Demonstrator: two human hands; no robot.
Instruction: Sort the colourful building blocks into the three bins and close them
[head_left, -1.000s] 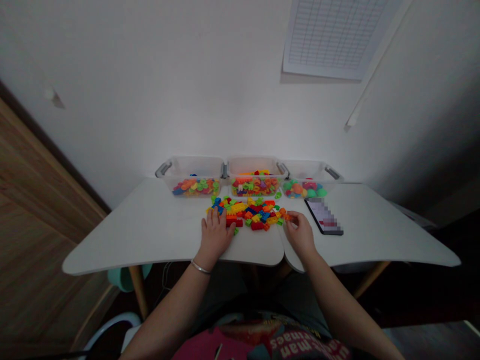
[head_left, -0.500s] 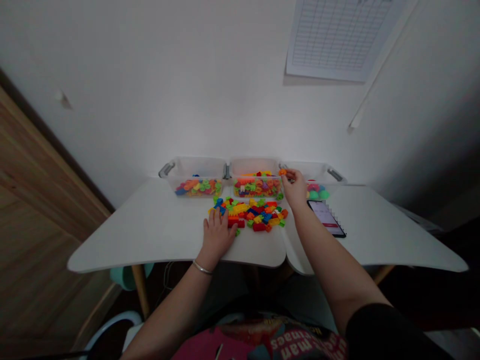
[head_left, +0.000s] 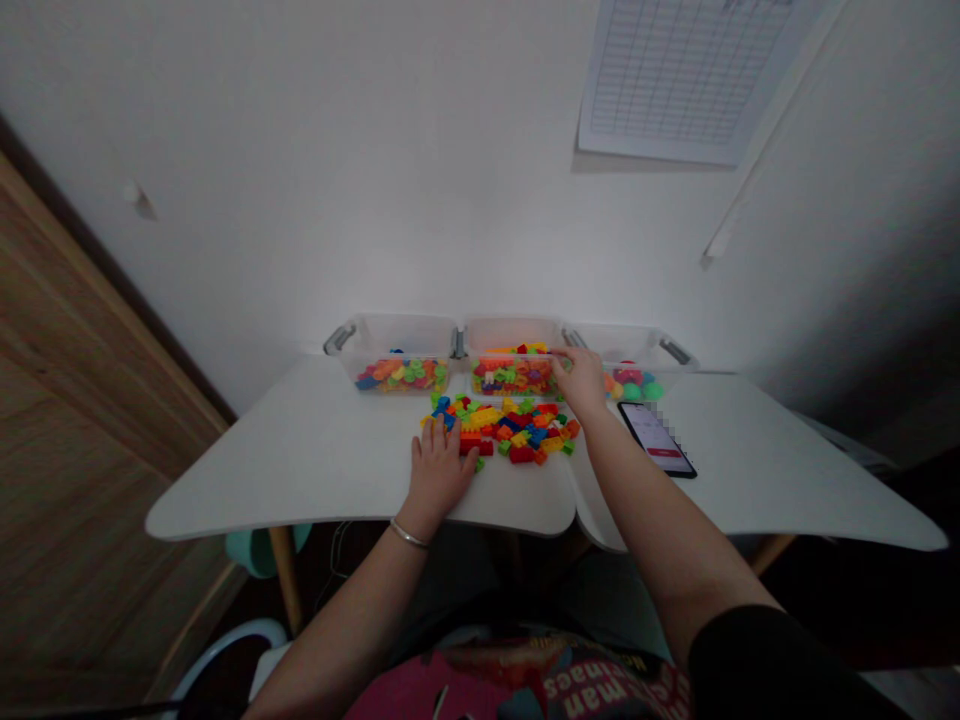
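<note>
My left hand lies palm down at the left side of a pile of coloured toy building blocks, with its fingers spread over the nearest ones. Red and orange blocks show beside its thumb. At the right end of the middle clear plastic box, my right hand reaches over the rim. Its thumb and forefinger are a little apart, and no block shows between them. Inside that box are many small coloured pieces, mostly orange, red and green.
A left clear box holds mixed coloured pieces. Round coloured pieces sit in the right clear box. A phone lies right of my forearm on the white table. The wall stands behind the boxes.
My right hand has moved slightly left and down to the middle box's rim. The orange piece it held no longer shows in its fingers. My left hand stays on the pile.
</note>
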